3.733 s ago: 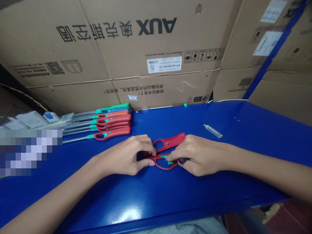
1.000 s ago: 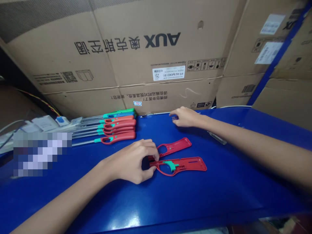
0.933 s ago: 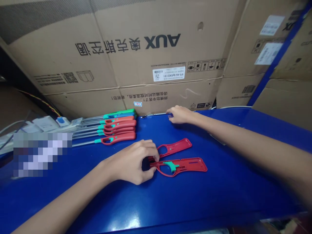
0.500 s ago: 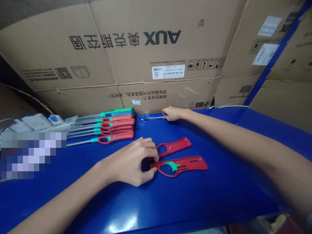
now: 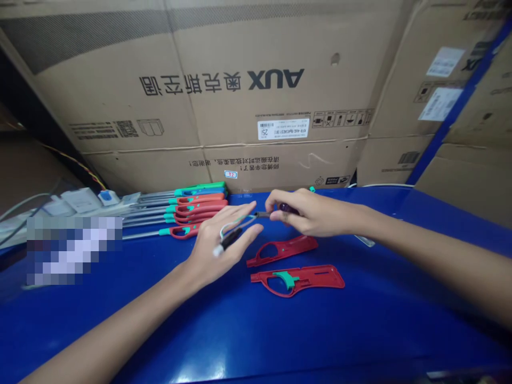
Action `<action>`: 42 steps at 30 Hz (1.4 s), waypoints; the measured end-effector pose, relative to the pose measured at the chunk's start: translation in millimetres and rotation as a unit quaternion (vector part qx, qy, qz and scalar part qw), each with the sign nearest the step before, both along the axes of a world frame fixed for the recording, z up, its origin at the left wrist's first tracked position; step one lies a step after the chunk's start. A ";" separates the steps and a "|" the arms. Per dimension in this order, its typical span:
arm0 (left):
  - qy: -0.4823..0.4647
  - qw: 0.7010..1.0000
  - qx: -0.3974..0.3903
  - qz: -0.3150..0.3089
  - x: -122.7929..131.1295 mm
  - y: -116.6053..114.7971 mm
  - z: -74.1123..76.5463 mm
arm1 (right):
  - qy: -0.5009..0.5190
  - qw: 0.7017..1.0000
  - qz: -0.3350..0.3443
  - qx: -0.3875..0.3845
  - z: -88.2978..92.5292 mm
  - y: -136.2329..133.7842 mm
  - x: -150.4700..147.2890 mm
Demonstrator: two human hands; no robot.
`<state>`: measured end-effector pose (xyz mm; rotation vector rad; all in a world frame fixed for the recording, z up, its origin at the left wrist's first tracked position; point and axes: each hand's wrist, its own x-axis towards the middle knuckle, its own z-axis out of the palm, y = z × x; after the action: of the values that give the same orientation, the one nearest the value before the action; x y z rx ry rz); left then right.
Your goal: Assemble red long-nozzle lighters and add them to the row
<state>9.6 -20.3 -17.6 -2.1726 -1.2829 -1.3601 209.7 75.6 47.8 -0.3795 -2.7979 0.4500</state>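
My right hand (image 5: pixel 298 212) is closed around a dark purple lighter insert (image 5: pixel 288 208), whose narrow stem points left. Thin wires (image 5: pixel 236 220) loop from the stem to a black igniter (image 5: pixel 231 240) with a white end. My left hand (image 5: pixel 218 234) has its fingers and thumb spread around the wires and igniter; whether it touches them I cannot tell. Below the hands lie two red lighter handle halves: the farther half shell (image 5: pixel 304 245) and the nearer half shell (image 5: pixel 324 276). A green trigger (image 5: pixel 285 279) sits in the nearer one.
Several gas lighters (image 5: pixel 204 202) with long metal tubes lie in a row at the left. White plugs (image 5: pixel 82 200) and cables are beyond them. A large cardboard box (image 5: pixel 224 117) stands behind the blue table (image 5: pixel 280 336). A small green piece (image 5: pixel 312 189) lies near the box.
My right hand has come back toward the left with the insert and its wires. My left hand has let go of the red half shells and moved up and left.
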 end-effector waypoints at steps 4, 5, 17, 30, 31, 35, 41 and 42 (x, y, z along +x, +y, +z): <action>-0.015 0.993 0.089 -0.082 3.1 -3.5 8.6 | 0.078 0.990 0.090 -0.070 -9.3 -9.8 -9.0; -0.030 0.990 0.099 -0.092 4.5 -4.7 10.9 | 0.099 0.987 0.101 -0.078 -11.7 -9.6 -9.7; 0.048 0.993 0.036 -0.104 4.9 -6.5 11.8 | -0.006 0.948 -0.234 -0.217 -36.7 16.2 49.8; 0.134 0.975 -0.100 -0.149 2.7 -9.8 11.3 | -0.085 0.965 -0.248 0.032 -56.3 15.0 68.7; 0.138 0.974 -0.102 -0.150 2.2 -9.6 11.1 | -0.078 0.971 -0.222 0.039 -52.5 11.9 70.2; 0.146 0.973 -0.107 -0.144 1.0 -9.1 10.5 | -0.053 0.992 -0.112 -0.033 -33.5 -6.5 72.9; 0.152 0.968 -0.139 -0.144 2.2 -12.1 15.3 | 0.000 0.995 -0.050 -0.091 -26.4 -27.1 67.3; 0.154 0.965 -0.147 -0.151 2.4 -12.7 16.2 | 0.006 0.996 -0.050 -0.079 -27.7 -27.9 66.8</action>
<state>12.0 -33.0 -1.5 -2.7442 -1.1251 -0.9104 276.6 47.6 20.1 -0.5454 -2.7258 0.6507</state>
